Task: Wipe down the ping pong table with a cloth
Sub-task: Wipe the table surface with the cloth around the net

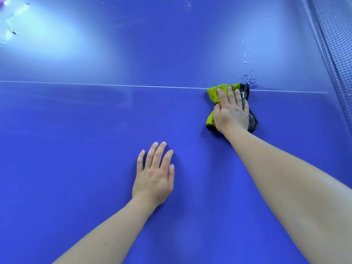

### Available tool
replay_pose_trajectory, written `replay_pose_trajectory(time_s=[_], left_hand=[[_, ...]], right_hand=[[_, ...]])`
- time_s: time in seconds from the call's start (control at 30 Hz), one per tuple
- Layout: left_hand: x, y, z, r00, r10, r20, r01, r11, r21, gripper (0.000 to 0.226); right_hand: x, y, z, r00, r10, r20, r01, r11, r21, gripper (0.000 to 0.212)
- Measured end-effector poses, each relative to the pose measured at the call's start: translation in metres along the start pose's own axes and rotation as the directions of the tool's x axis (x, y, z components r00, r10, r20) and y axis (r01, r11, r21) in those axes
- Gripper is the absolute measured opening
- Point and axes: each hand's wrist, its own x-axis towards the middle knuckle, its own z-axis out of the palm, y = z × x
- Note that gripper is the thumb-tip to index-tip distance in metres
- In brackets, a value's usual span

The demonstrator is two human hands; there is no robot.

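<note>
The lime-green and grey microfibre cloth (pixel 214 94) lies on the blue counter (pixel 76 149) beneath the right hand (pixel 231 113), whose straight fingers (pixel 229 92) press down on it. Its long axis runs away from the person, far end on the white line (pixel 114 85). The left hand (pixel 154 180) rests flat, fingers extended.

Blue table (pixel 76 149) with cloth (pixel 214 92), droplets (pixel 249 78)

Cloth (pixel 215 92) middle under right hand (pixel 231 113)
</note>
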Motion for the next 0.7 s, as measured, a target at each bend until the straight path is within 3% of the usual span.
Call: replay_pose_trajectory(time_s=[0.17, 0.37, 0.7], left_hand=[[0.0, 0.0, 0.0, 1.0, -0.011, 0.007, 0.011, 1.0, 0.001, 0.047], [0.001, -0.001, 0.003, 1.0, -0.007, 0.003, 0.007, 1.0, 0.008, 0.046], [0.002, -0.003, 0.004, 0.999, -0.023, 0.024, 0.024, 0.997, -0.067, 0.048]], right_hand=[[0.0, -0.014, 0.003, 1.0, 0.028, -0.002, -0.028, 0.999, -0.031, 0.056], [-0.003, -0.057, 0.014, 0.997, -0.074, 0.003, 0.074, 0.997, -0.01, 0.056], [-0.075, -0.043, 0.02, 0.998, -0.064, -0.02, 0.065, 0.997, 0.044, 0.055]])
